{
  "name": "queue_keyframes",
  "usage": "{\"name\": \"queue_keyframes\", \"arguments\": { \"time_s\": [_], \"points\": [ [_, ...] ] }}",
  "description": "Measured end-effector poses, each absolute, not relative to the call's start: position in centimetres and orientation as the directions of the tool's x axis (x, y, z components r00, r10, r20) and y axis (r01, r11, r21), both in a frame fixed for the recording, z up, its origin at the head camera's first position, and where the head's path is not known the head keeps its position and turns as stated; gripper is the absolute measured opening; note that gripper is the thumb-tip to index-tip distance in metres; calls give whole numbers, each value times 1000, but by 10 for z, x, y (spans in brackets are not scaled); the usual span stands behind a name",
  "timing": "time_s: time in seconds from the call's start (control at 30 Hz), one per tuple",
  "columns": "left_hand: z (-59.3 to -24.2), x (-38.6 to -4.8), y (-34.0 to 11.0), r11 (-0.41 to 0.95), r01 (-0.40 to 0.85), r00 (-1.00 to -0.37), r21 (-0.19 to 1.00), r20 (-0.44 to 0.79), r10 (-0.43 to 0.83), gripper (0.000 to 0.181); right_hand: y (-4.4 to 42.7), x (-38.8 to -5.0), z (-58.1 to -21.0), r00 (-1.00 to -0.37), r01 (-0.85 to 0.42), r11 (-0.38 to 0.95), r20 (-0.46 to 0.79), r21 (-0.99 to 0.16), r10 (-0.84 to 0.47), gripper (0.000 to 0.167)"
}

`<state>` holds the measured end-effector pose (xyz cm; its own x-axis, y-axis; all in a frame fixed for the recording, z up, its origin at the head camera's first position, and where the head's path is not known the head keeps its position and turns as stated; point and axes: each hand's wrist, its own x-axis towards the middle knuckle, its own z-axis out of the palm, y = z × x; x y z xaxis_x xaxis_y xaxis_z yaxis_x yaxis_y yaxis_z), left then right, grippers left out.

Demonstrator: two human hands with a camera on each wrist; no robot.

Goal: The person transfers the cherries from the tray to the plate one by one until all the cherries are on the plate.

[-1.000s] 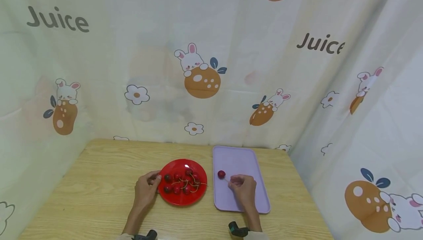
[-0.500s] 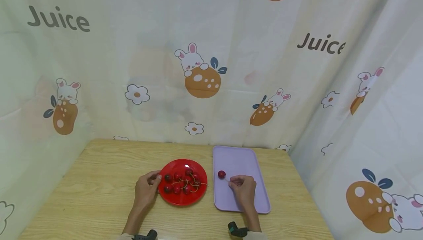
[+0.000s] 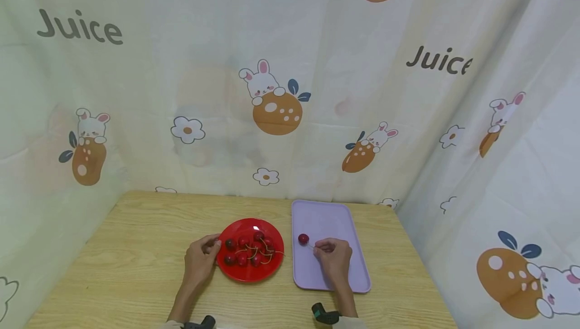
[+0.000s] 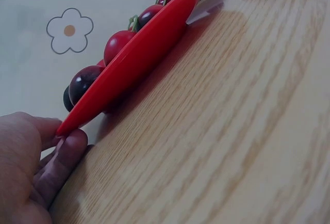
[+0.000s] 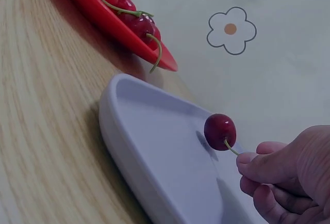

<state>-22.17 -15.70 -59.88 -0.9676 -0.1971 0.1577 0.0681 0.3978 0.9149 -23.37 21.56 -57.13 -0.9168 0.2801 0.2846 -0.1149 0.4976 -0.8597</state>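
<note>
A round red plate holds several dark red cherries with green stems. My left hand pinches the plate's left rim; in the left wrist view the thumb and a finger lie on opposite faces of the rim. Over the lilac tray, my right hand pinches a single cherry by its stem. The right wrist view has the stem between thumb and fingertip, and a shadow on the tray under the fruit. Whether that cherry touches the tray I cannot tell.
Both dishes stand on a wooden table, the plate left of the tray with a narrow gap between. One cherry stem pokes past the plate's right rim. A printed curtain hangs behind the table and along both sides.
Almost nothing differs. My right hand has shifted very slightly, with the cherry still held by its stem; the left hand and plate stay in place.
</note>
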Motion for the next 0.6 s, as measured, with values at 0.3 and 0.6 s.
{"name": "queue_keyframes", "arguments": {
  "time_s": [0.3,0.6],
  "points": [
    [-600,-221,-157,402,61,-967,914,154,-204,26,212,-233,-565,-898,-147,504,328,-851,292,15],
    [-599,-221,-157,391,61,-967,918,152,-206,27,207,-232,-557,-897,-176,491,344,-853,277,14]
  ]
}}
